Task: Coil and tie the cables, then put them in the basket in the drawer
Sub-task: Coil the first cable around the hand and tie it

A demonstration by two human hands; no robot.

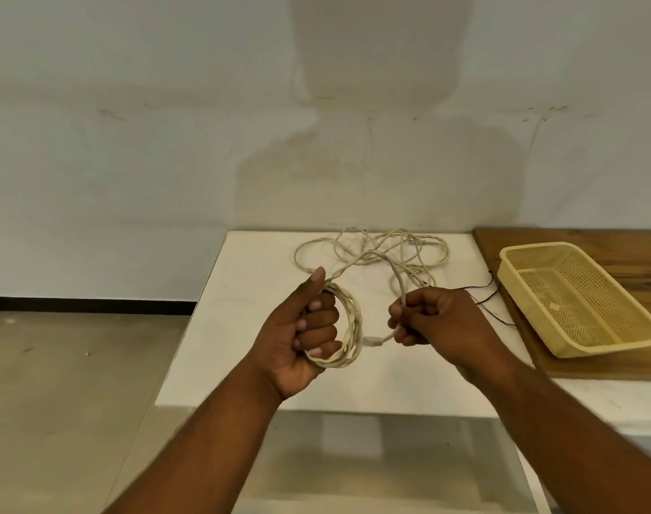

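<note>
A cream twisted cable lies in loose tangled loops at the back of the white table. My left hand grips a small coil of that cable, with several turns round the curled fingers and the thumb up. My right hand pinches a strand of the same cable just to the right of the coil; the cable's plug end hangs below it. A yellow mesh basket stands to the right on a wooden board.
A thin black string lies between my right hand and the basket. The wooden board covers the table's right side. An open white drawer sits below the table's front edge. The wall is close behind; floor lies to the left.
</note>
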